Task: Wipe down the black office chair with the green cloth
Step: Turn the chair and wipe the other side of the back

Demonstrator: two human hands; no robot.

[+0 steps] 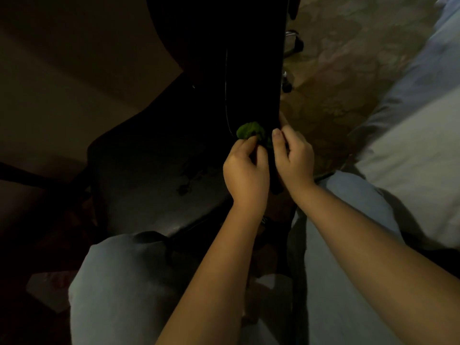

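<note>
Two hands meet at the dark edge of the black office chair (249,70) — I see my left hand (245,170) pinching the bunched green cloth (250,131) against it, fingers (249,143) curled; my right hand (293,158) seems to grip the edge just beside.

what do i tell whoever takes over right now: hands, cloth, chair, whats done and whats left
Left hand: pinches the bunched green cloth against the upright black panel of the black office chair.
Right hand: grips the right edge of that panel, thumb on the near face beside the cloth.
Done: wiping is under way on this panel; the dim picture does not show which parts are already clean.
Left: probably finish the panel, then the seat at lower left and the rest of the chair.
</note>
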